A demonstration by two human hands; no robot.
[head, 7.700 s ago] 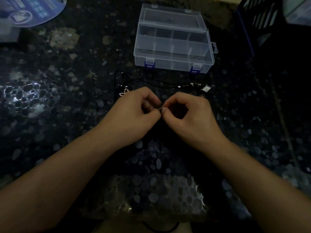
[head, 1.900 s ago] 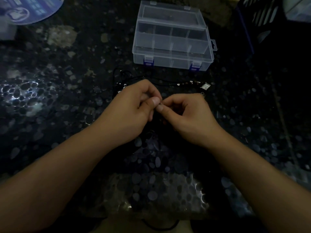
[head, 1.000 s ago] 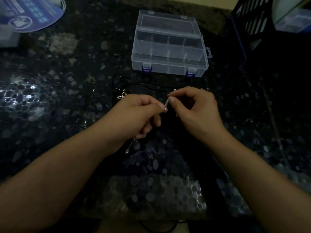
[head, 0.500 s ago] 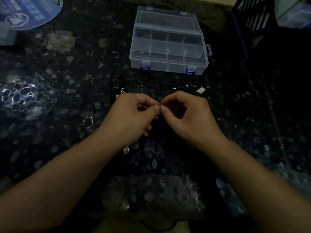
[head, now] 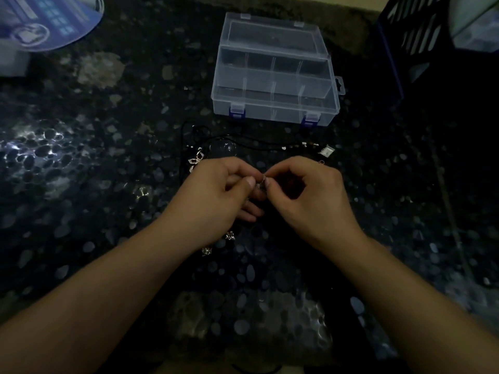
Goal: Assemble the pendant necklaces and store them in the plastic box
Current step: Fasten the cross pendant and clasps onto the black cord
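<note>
My left hand (head: 216,201) and my right hand (head: 310,198) meet fingertip to fingertip over the dark speckled table, both pinching a tiny silver necklace fitting (head: 260,182) between them. Small silver pieces (head: 206,250) dangle below my left hand. A black necklace cord (head: 259,141) with silver end clasps lies just beyond the hands. More silver pendants (head: 195,160) lie by its left end. The clear plastic box (head: 272,109) with blue latches stands open behind the cord; its compartments look bare.
A small silver charm (head: 326,151) lies at the cord's right end. A dark blue slatted crate (head: 421,44) stands at the back right. A blue printed sheet (head: 46,22) lies at the back left. The table's front edge is close to my body.
A second ago my hands were held slightly apart with the fitting raised between them; they have since closed together and now pinch it tip to tip. The view shifted slightly.
</note>
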